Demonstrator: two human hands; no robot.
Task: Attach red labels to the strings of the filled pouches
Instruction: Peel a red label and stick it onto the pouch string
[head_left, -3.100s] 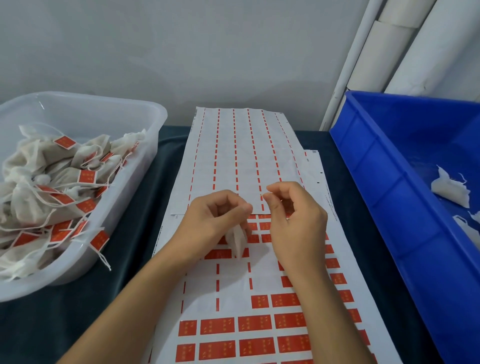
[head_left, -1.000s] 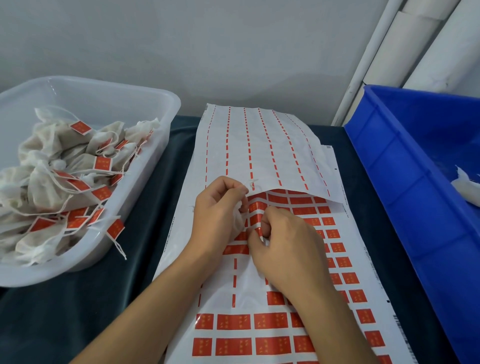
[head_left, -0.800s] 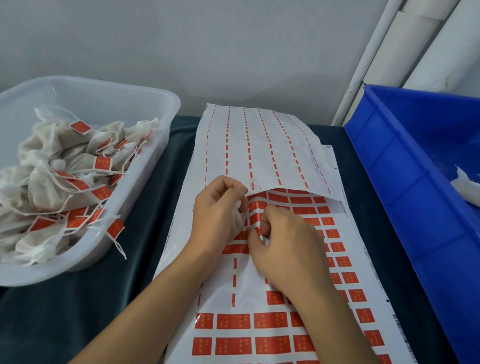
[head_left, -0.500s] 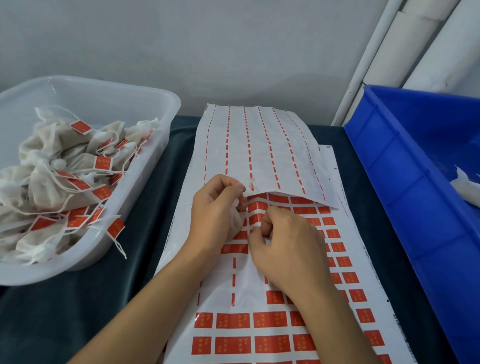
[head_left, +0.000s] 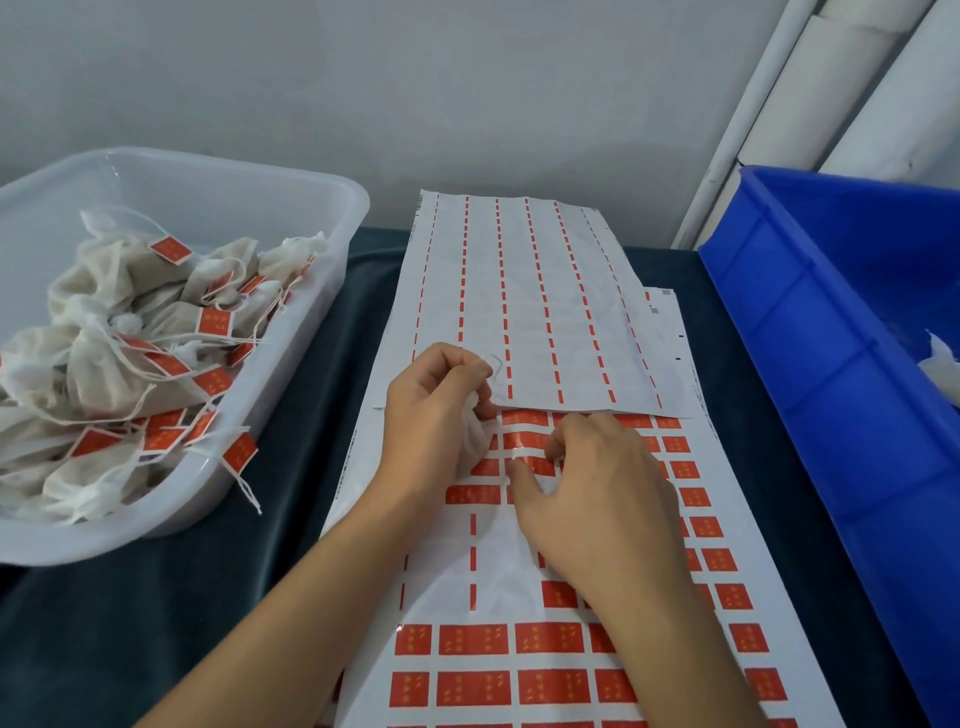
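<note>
My left hand (head_left: 431, 415) grips a small white filled pouch (head_left: 475, 441) and pinches its thin string (head_left: 496, 366), which loops above the fingertips. My right hand (head_left: 587, 493) rests on the sheet of red labels (head_left: 519, 649), its thumb and forefinger curled at one red label (head_left: 524, 449) whose edge looks lifted from the backing. A used sheet (head_left: 519, 301) with only thin red strips left lies over the far end of the label sheet.
A clear plastic tub (head_left: 291, 332) at the left holds several pouches with red labels on their strings. A blue bin (head_left: 810, 364) at the right holds a few white pouches (head_left: 943, 364). Dark cloth (head_left: 208, 597) covers the table. White pipes (head_left: 810, 88) stand at the back right.
Three seconds ago both hands held the pouch string above the sheet. Since then my right hand has dropped onto the label sheet and keeps picking at one label; the used sheet slid slightly.
</note>
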